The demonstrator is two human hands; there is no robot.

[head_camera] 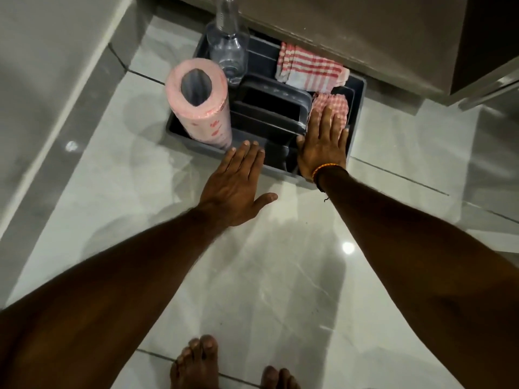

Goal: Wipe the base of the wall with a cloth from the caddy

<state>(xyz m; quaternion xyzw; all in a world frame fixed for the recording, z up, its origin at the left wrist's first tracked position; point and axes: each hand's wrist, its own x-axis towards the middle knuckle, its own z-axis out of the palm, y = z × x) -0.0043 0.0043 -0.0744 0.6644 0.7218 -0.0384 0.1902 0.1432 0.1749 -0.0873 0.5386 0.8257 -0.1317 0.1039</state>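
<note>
A dark grey caddy (356, 113) is seen on the pale glossy floor tiles (266, 276) in the upper middle of the frame, its long axis running from the left toward the right and slightly downward. Its far side is set just beside the base of a brown cabinet (365, 32). A red-and-white checked cloth (330, 108) is bunched in the caddy's right-hand compartment. A second, striped cloth (309, 68) is laid over the far rim, its length following the caddy's long axis. A pink paper roll (199, 108) stands upright in the left end, and a clear bottle (228, 49) stands upright behind it.

The right hand (323, 144) is laid flat over the checked cloth, fingers extended and unclenched, touching the fabric; nothing is gripped. The left hand (238, 186) is held open, fingers straight and empty, at the caddy's near edge.

A grey wall (42, 66) fills the upper left, meeting the floor along a diagonal line. Open tile is left below and to the right of the caddy. Bare toes (196, 363) are seen at the bottom edge.
</note>
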